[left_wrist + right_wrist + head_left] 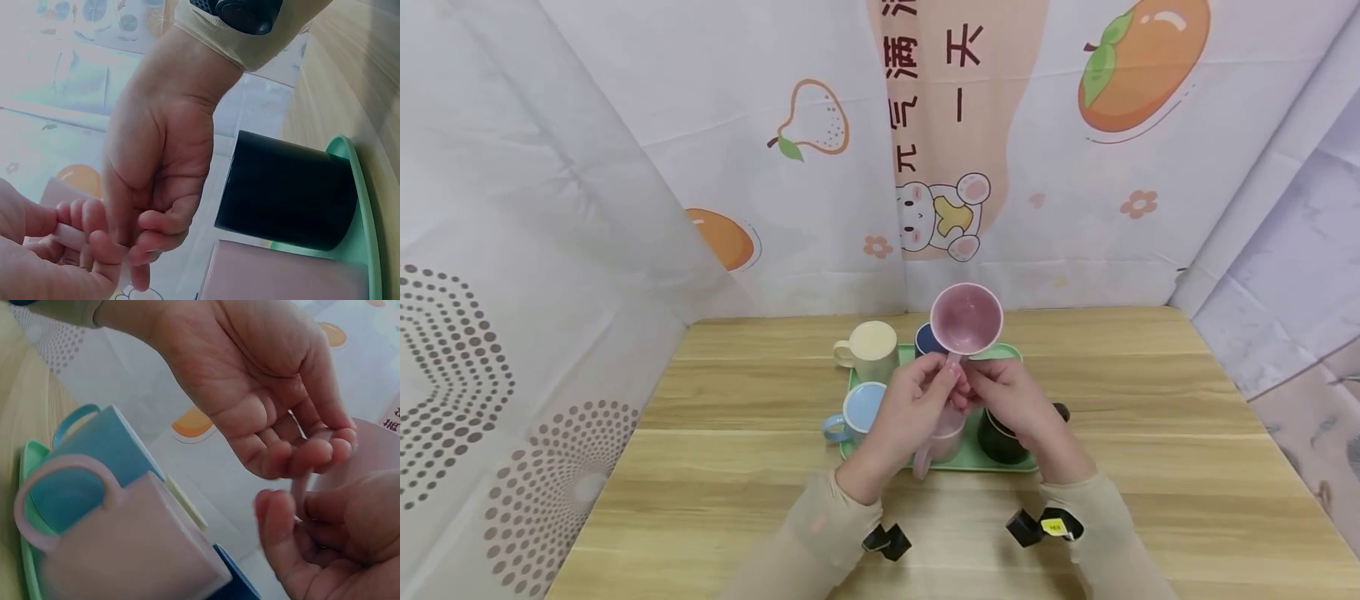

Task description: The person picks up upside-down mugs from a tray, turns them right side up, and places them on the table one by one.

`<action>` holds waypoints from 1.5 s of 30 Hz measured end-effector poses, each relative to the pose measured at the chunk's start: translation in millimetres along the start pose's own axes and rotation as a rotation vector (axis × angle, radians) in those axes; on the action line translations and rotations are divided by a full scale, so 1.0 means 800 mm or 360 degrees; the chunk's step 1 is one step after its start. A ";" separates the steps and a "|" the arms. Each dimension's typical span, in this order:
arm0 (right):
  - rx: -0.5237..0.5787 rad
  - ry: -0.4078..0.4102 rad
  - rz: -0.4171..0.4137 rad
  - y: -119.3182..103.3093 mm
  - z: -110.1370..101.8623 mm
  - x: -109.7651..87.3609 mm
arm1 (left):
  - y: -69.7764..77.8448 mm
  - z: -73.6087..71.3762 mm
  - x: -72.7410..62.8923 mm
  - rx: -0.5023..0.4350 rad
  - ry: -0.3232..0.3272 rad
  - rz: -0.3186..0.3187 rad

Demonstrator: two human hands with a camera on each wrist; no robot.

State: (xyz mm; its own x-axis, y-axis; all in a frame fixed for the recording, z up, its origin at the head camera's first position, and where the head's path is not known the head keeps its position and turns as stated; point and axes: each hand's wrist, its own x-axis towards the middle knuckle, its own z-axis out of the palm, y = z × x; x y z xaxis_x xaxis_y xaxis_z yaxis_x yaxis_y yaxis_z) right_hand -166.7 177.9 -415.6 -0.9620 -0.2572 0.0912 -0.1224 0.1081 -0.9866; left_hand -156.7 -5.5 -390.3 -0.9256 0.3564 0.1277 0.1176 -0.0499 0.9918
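Over the tray [973, 455], left hand [916, 407] and right hand [1011, 392] both pinch the pink mug [967, 319] by its handle; five other mugs [874, 357] seemingly settled, this one left aloft.

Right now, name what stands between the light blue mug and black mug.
In the head view, a pink mug, partly hidden by the left hand, stands between the light blue mug and the black mug.

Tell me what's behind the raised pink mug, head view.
Behind the raised round pink mug, the left part of a round dark blue mug shows; its right side is covered.
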 end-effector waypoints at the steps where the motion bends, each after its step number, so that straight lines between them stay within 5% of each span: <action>1: -0.0054 -0.0015 -0.0015 -0.002 -0.002 -0.002 | 0.000 0.000 -0.001 0.0001 0.0016 0.0012; 12: -0.1119 0.0164 -0.0271 -0.008 -0.048 -0.030 | 0.004 -0.030 0.001 -0.0041 0.0196 0.0023; 17: -0.1342 -0.0017 -0.0338 0.005 -0.078 -0.048 | 0.010 -0.062 0.010 0.0020 0.0266 0.0045; 22: -0.1393 -0.0200 -0.0306 0.015 -0.095 -0.061 | 0.016 -0.098 0.013 0.0051 0.0367 0.0010; 33: -0.1290 -0.0238 -0.0373 0.046 -0.109 -0.055 | 0.002 -0.189 0.014 0.0145 0.0589 -0.0104; 45: -0.1087 -0.0281 -0.0331 0.064 -0.109 -0.048 | -0.033 -0.243 -0.001 0.0032 0.0944 -0.0246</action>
State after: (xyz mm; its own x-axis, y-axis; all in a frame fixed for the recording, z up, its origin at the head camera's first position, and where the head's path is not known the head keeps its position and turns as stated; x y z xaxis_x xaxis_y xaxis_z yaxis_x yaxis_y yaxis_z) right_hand -157.4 276.8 -457.6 -0.8557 -0.4824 0.1874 -0.4785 0.5996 -0.6415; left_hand -228.8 -185.7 -417.5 -0.9743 -0.2223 -0.0360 -0.0325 -0.0196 0.9993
